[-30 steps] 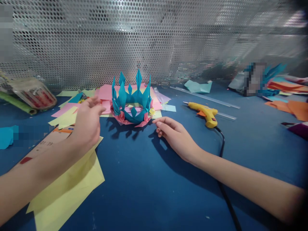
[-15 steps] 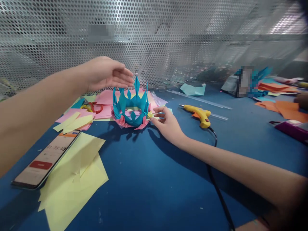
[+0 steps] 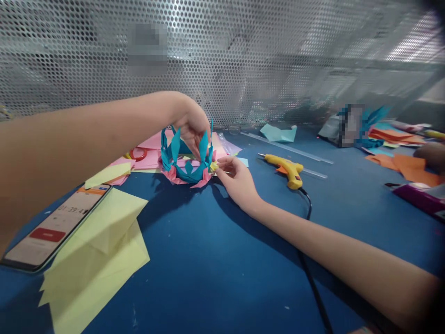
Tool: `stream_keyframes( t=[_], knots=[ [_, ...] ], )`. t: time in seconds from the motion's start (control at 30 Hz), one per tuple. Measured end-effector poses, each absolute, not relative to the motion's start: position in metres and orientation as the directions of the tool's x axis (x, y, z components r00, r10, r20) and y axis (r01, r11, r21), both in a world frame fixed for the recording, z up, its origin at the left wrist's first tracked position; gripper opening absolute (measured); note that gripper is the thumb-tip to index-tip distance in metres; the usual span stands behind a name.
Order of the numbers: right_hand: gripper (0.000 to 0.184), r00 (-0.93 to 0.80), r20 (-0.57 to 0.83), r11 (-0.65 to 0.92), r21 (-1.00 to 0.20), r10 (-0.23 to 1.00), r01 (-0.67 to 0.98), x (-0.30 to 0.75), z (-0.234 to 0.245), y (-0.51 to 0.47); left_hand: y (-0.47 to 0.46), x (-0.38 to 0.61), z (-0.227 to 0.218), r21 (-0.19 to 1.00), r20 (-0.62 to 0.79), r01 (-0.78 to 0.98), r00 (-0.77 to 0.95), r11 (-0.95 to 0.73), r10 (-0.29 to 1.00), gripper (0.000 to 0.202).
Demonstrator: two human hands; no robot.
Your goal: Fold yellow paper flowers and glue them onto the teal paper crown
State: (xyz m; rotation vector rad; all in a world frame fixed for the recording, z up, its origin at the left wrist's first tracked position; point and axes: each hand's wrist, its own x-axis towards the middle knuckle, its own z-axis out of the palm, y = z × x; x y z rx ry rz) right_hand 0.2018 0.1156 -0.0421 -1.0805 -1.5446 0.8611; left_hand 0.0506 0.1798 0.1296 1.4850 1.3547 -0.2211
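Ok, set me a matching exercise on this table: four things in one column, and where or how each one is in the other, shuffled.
Things:
1. paper crown
2. glue gun
3. phone
4. yellow sheets

Places or states:
a. face up, screen lit, far left
b. loose pile at the near left
c. between the hands: left hand over it, right hand at its base
d. lying right of the hands, cable attached

Pairs: 1-c, 2-d, 3-a, 4-b
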Motion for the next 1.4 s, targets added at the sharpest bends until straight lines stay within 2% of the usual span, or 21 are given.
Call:
stream_keyframes(
  t=[0.1, 0.23, 0.33, 0.43, 0.6, 0.77, 1.03, 1.27, 1.4],
  knots=[
    [0.031, -0.114, 0.299, 0.318, -0.920, 0.948, 0.229, 0.202, -0.043, 0.117, 0.181, 0.054, 0.125, 0.500, -0.740, 0.851, 0.324, 0.161, 0.589, 0.035],
    [0.033, -0.128, 0.269, 0.293, -0.925, 0.954, 0.240, 0.203, -0.042, 0.116, 0.177, 0.058, 0.121, 0.480, -0.718, 0.867, 0.301, 0.132, 0.628, 0.035],
    [0.026, -0.111, 0.275, 0.294, -0.929, 0.955, 0.226, 0.202, -0.041, 0.115, 0.173, 0.060, 0.120, 0.503, -0.684, 0.851, 0.287, 0.148, 0.671, 0.037],
    [0.016, -0.088, 0.294, 0.306, -0.932, 0.952, 0.194, 0.201, -0.039, 0.113, 0.168, 0.058, 0.119, 0.546, -0.635, 0.818, 0.264, 0.181, 0.726, 0.030],
    [0.022, -0.071, 0.311, 0.318, -0.935, 0.948, 0.157, 0.200, -0.036, 0.110, 0.163, 0.055, 0.115, 0.619, -0.558, 0.751, 0.217, 0.228, 0.801, 0.014],
    [0.024, -0.060, 0.304, 0.310, -0.940, 0.951, 0.145, 0.200, -0.035, 0.110, 0.163, 0.057, 0.112, 0.613, -0.559, 0.750, 0.190, 0.249, 0.807, 0.006],
    [0.024, -0.055, 0.287, 0.292, -0.949, 0.956, 0.120, 0.199, -0.036, 0.110, 0.161, 0.059, 0.116, 0.609, -0.573, 0.745, 0.178, 0.271, 0.800, 0.012],
    [0.021, -0.069, 0.275, 0.281, -0.955, 0.959, 0.099, 0.200, -0.032, 0.105, 0.162, 0.056, 0.115, 0.609, -0.594, 0.733, 0.169, 0.303, 0.786, 0.026],
    [0.020, -0.082, 0.272, 0.278, -0.957, 0.959, 0.080, 0.199, -0.030, 0.099, 0.161, 0.049, 0.110, 0.600, -0.623, 0.733, 0.179, 0.319, 0.761, 0.020]
  ],
)
